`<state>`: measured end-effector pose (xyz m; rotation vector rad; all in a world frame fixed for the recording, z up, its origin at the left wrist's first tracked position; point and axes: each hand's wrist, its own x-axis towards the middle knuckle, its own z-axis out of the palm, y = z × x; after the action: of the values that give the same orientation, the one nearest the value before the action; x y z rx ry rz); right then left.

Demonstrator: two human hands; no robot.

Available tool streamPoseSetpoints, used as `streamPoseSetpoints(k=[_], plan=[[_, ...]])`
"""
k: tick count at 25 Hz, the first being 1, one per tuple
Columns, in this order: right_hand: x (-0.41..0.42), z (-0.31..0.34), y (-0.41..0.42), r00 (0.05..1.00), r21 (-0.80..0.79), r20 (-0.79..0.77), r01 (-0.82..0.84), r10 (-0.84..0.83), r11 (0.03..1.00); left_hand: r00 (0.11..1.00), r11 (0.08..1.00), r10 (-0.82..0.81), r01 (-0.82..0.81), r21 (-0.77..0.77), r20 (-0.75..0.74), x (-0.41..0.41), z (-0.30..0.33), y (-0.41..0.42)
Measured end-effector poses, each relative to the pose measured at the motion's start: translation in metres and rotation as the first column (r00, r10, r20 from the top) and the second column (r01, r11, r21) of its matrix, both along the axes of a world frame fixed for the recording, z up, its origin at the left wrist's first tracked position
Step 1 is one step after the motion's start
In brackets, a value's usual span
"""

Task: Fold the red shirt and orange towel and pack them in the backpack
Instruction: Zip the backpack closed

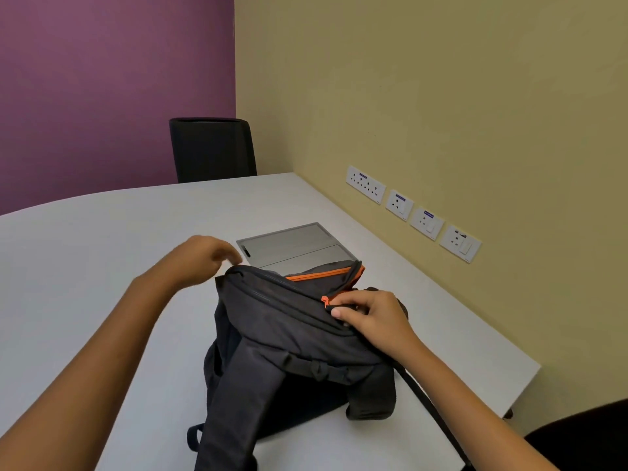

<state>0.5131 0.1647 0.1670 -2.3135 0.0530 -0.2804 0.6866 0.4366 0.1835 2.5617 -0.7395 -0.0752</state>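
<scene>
Pinching at the orange zipper [327, 300], the right hand [373, 317] has thumb and fingers curled onto the top seam of the backpack [289, 334], right where the zip line ends. Over on the other side, the left hand [200, 258] hovers at the bag's far top corner, fingers loosely bent; it is blurred, and whether it actually touches the fabric I cannot tell.

The backpack sits slumped on the white bench [102, 266], straps [238, 396] trailing toward the camera, main opening partly unzipped at the far end with orange lining showing. No red shirt or orange towel is in sight, so they are either inside already or out of frame.

Now the handling: this is soft, floppy cloth with no stiffness, and it will sag and bunch under any pull. My read is that the zip needs one hand pinching the puller and the other tensioning the seam at the opposite corner, or the teeth will snag. It looks light enough to slide, so a firm anchor matters. A grey inset panel [292, 246] lies just behind it.
</scene>
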Motion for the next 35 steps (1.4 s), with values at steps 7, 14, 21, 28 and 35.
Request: streamPoseSetpoints(k=[7, 14, 21, 28, 35], plan=[[-0.01, -0.003, -0.003, 0.995, 0.293, 0.082, 0.024, -0.05, 0.956, 0.875, 0.938, -0.344, 0.309, 0.155, 0.34, -0.09, -0.005, -0.093], [-0.001, 0.009, -0.002, 0.986, 0.243, 0.132, 0.069, -0.104, 0.967, 0.803, 0.973, -0.089, 0.196, -0.12, 0.59, -0.101, -0.035, -0.094], [0.03, -0.002, -0.061, 0.959, 0.275, 0.049, 0.256, -0.28, 0.927, 0.782, 0.965, 0.054, 0.118, -0.233, 0.621, -0.104, -0.045, -0.068], [0.045, -0.04, -0.055, 0.965, 0.453, -0.051, 0.252, -0.257, 0.855, 0.742, 0.965, 0.066, 0.123, -0.232, 0.667, -0.091, -0.059, -0.035], [0.015, -0.063, 0.015, 0.989, 0.597, -0.104, 0.144, -0.102, 0.789, 0.86, 0.974, 0.187, -0.099, -0.204, 0.475, -0.08, -0.071, 0.034]])
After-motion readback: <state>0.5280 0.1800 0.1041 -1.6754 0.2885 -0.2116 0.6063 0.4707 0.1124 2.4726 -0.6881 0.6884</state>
